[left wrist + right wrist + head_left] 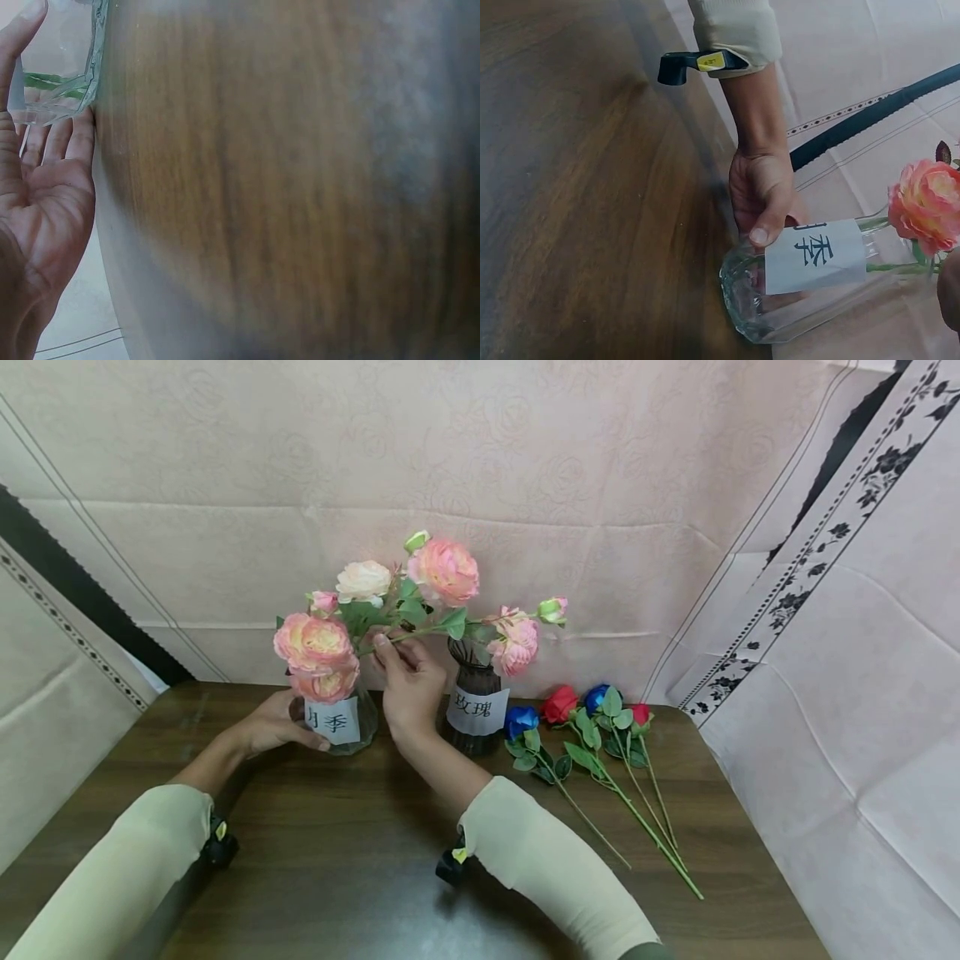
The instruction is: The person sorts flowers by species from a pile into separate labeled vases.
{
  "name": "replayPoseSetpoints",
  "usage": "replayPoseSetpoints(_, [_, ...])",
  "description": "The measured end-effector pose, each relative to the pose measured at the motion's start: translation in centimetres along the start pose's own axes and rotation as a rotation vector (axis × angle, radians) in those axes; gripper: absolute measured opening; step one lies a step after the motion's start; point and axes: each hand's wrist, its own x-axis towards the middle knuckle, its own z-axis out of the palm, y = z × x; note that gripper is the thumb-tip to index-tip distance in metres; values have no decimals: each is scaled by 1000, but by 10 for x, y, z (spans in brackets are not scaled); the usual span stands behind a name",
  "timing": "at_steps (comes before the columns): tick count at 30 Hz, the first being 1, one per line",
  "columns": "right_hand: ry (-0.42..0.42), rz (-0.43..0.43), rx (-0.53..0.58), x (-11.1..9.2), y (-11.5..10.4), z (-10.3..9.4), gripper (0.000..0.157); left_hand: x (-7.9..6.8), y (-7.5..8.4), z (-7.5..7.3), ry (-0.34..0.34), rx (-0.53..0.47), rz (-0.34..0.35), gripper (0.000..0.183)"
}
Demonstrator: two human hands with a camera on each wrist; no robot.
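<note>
Left hand [277, 727] is clamped round the lower part of the clear glass vase [365, 727], thumb on the near face by the paper label [332, 720], fingers wrapped behind the glass; vase stands upright at the far left of the table [330, 827]. Left wrist view shows green stem ends [52, 84] inside the glass near the bottom. Right hand [411, 685] is just right of that vase and above it, thumb and index finger together on a green stem [423, 632], pinching it; other fingers hard to read. That stem runs right to a pink bloom [513, 642] and a bud [552, 608], which hang over the right side of the dark vase's mouth; can't tell if they touch the rim. Peach-pink blooms [315, 643] and a cream bloom [363, 582] sit over the clear vase's mouth, a bigger pink bloom [444, 570] stands higher to the right. Dark vase [471, 745] is upright, right of the right hand, own label [477, 710] facing near. Right of it, two blue roses [521, 722] and two red roses [559, 703] lie on the table, heads far, stems pointing near right. Pale patterned cloth [525, 460] hangs behind
</note>
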Motion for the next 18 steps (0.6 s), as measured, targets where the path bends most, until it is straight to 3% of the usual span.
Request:
replayPoseSetpoints(3, [-29, -9, -101, 0, 4, 3, 15, 0, 0, 0, 0, 6, -4, 94])
replayPoseSetpoints(7, [-66, -25, -334, -1, 9, 3, 15, 0, 0, 1, -2, 0, -5, 93])
replayPoseSetpoints(11, [-116, 16, -523, -3, 17, -1, 24, -1, 1, 2, -5, -11, -6, 93])
replayPoseSetpoints(18, [-215, 25, -605, -6, 22, -5, 33, -1, 2, 1, -4, -14, 3, 91])
